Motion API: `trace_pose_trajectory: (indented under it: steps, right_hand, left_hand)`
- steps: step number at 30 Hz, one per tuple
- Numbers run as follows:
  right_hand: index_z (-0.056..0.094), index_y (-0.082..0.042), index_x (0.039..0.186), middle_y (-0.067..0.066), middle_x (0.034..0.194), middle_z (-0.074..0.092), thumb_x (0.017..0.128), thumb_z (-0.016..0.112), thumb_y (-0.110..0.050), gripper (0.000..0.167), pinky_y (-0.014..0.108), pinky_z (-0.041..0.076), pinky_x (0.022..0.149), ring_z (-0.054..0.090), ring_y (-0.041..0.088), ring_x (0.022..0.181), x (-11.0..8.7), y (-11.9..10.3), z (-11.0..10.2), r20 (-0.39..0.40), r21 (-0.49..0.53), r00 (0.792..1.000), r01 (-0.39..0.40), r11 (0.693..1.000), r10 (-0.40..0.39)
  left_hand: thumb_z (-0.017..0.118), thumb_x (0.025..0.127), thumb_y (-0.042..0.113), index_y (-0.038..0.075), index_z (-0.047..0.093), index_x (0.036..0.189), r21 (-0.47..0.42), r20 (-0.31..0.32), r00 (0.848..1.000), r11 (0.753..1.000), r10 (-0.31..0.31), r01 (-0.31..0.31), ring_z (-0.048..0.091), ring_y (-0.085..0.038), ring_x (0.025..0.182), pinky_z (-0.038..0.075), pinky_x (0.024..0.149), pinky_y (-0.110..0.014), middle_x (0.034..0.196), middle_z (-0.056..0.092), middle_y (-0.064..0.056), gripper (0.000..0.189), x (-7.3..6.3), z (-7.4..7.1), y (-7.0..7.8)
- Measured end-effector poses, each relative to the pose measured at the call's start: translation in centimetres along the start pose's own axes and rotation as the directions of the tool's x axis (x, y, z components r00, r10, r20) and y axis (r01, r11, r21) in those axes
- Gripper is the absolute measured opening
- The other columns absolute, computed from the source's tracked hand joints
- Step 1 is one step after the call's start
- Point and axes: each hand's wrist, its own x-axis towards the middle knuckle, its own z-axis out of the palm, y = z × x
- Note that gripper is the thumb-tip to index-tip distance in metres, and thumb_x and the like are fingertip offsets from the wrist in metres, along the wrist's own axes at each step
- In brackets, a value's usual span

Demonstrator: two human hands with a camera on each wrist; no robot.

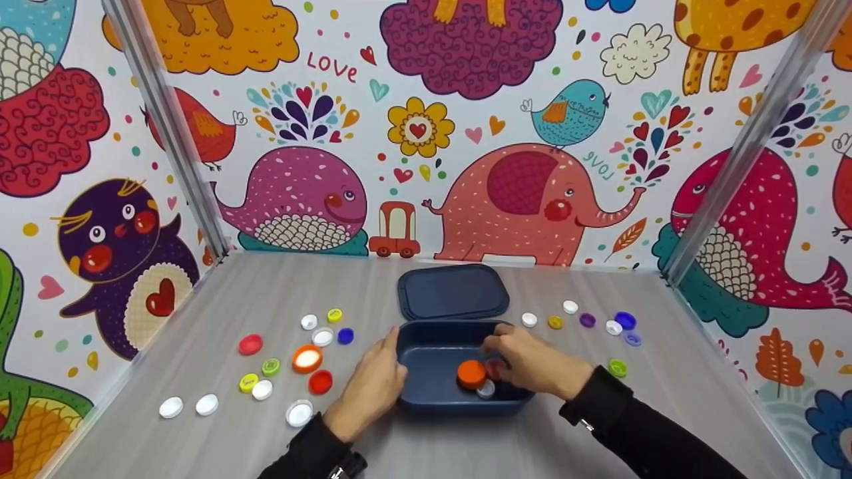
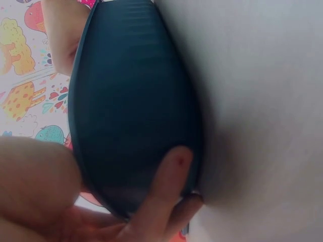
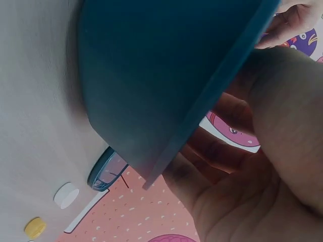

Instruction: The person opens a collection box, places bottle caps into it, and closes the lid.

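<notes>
A dark blue plastic box (image 1: 466, 408) stands open on the table. My left hand (image 1: 373, 379) grips its left end; the thumb (image 2: 171, 171) lies on the outer wall in the left wrist view. My right hand (image 1: 532, 359) reaches over the right rim with bent fingers and pinches a dark red bottle cap (image 1: 494, 368) low inside the box. An orange cap (image 1: 471, 374) and a clear whitish cap (image 1: 486, 388) lie beside it on the box floor. In the right wrist view the box wall hides my fingertips.
Behind the box lies its dark blue lid (image 1: 454, 291). Several loose caps are spread to the left, including a red cap (image 1: 320, 382) and an orange-and-white cap (image 1: 307, 359). More lie to the right, such as a green cap (image 1: 618, 368). Patterned panels enclose the table.
</notes>
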Motion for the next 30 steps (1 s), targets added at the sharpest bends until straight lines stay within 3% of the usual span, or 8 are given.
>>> trace_pose_trajectory:
  steps: [7, 14, 18, 22, 26, 30]
  right_hand:
    - [0.083, -0.002, 0.131, 0.017, 0.122, 0.078, 0.099, 0.087, 0.001, 0.032, 0.044, 0.073, 0.095, 0.075, 0.027, 0.101, 0.2, 0.5, -0.5, -0.044, 0.052, 0.999, -0.014, 0.999, 0.016]
    - [0.084, -0.005, 0.13, 0.014, 0.121, 0.081, 0.1, 0.083, 0.005, 0.032, 0.044, 0.074, 0.093, 0.082, 0.028, 0.105, 0.2, 3.0, -1.3, -0.205, 0.088, 0.978, -0.014, 0.996, 0.032]
    - [0.084, -0.005, 0.13, 0.015, 0.122, 0.084, 0.1, 0.083, 0.004, 0.031, 0.049, 0.074, 0.092, 0.083, 0.032, 0.106, 0.0, 5.1, -2.0, -0.317, 0.104, 0.939, -0.105, 0.989, 0.133]
    - [0.082, -0.002, 0.133, 0.023, 0.129, 0.081, 0.1, 0.08, 0.005, 0.034, 0.057, 0.073, 0.096, 0.081, 0.041, 0.111, -0.9, 8.2, -2.5, -0.364, 0.132, 0.894, -0.228, 0.965, 0.262]
    - [0.078, 0.001, 0.14, 0.03, 0.142, 0.074, 0.103, 0.076, 0.003, 0.037, 0.064, 0.069, 0.103, 0.077, 0.049, 0.121, -2.4, 11.4, -2.8, -0.314, 0.159, 0.857, -0.377, 0.912, 0.409]
    - [0.072, 0.003, 0.149, 0.034, 0.152, 0.064, 0.106, 0.077, -0.003, 0.044, 0.07, 0.063, 0.113, 0.07, 0.052, 0.129, -4.2, 14.2, -2.8, -0.23, 0.188, 0.803, -0.517, 0.835, 0.549]
  left_hand:
    - [0.072, 0.093, -0.008, -0.019, 0.057, 0.155, 0.009, -0.017, 1.0, 1.0, 0.026, -0.026, 0.08, -0.049, 0.118, 0.067, 0.102, -0.061, 0.136, 0.077, -0.036, 0.064, -0.1, 0.0, -0.1]
    - [0.072, 0.094, -0.008, -0.018, 0.057, 0.156, 0.001, -0.002, 1.0, 1.0, 0.001, -0.001, 0.079, -0.051, 0.123, 0.066, 0.106, -0.062, 0.14, 0.076, -0.037, 0.064, -0.1, -0.1, 0.0]
    - [0.073, 0.095, -0.007, -0.017, 0.057, 0.157, -0.007, 0.015, 1.0, 1.0, -0.025, 0.025, 0.078, -0.051, 0.125, 0.065, 0.107, -0.063, 0.143, 0.075, -0.037, 0.065, 0.0, -0.2, 0.2]
    - [0.073, 0.095, -0.007, -0.016, 0.057, 0.158, -0.012, 0.016, 0.999, 0.999, -0.03, 0.03, 0.078, -0.051, 0.125, 0.066, 0.107, -0.064, 0.143, 0.075, -0.037, 0.065, 0.0, -0.1, 0.2]
    - [0.073, 0.096, -0.007, -0.017, 0.057, 0.158, -0.013, 0.011, 1.0, 1.0, -0.02, 0.02, 0.078, -0.051, 0.127, 0.065, 0.108, -0.063, 0.144, 0.074, -0.037, 0.065, 0.0, -0.1, 0.1]
    - [0.074, 0.095, -0.008, -0.017, 0.057, 0.156, -0.003, -0.003, 1.0, 1.0, -0.006, 0.006, 0.079, -0.05, 0.124, 0.066, 0.107, -0.062, 0.141, 0.076, -0.036, 0.065, 0.0, 0.0, 0.1]
